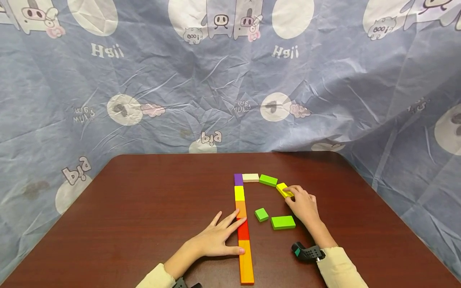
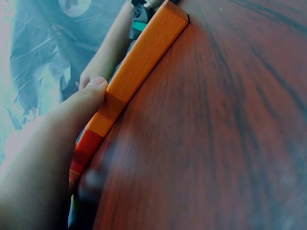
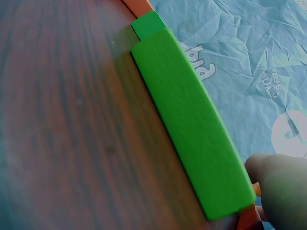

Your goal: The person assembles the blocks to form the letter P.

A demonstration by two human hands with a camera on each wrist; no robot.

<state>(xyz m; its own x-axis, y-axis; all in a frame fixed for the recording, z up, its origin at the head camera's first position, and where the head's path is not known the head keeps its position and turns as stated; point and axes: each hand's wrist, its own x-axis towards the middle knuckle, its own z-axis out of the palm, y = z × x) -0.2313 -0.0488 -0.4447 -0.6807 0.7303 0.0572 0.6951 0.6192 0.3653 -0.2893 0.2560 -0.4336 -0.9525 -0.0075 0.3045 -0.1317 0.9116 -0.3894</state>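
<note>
A straight column of wooden blocks runs up the table: a long orange block (image 1: 246, 268), a red block (image 1: 243, 232), a shorter orange block (image 1: 241, 211), a yellow block (image 1: 239, 193) and a purple block (image 1: 238, 179). My left hand (image 1: 214, 239) lies along its left side, fingers spread. Its thumb touches the long orange block (image 2: 132, 72); two fingertips reach the shorter orange and red ones. From the purple block, a cream block (image 1: 250, 178) and a green block (image 1: 268, 180) lead right. My right hand (image 1: 303, 204) pinches another yellow block (image 1: 281, 189) at that green block's end.
Inside the curve lie a small green block (image 1: 261, 215) and a larger green block (image 1: 283, 223); both also show in the right wrist view. The dark wooden table (image 1: 162, 192) ends at the back against a patterned blue cloth (image 1: 216, 80).
</note>
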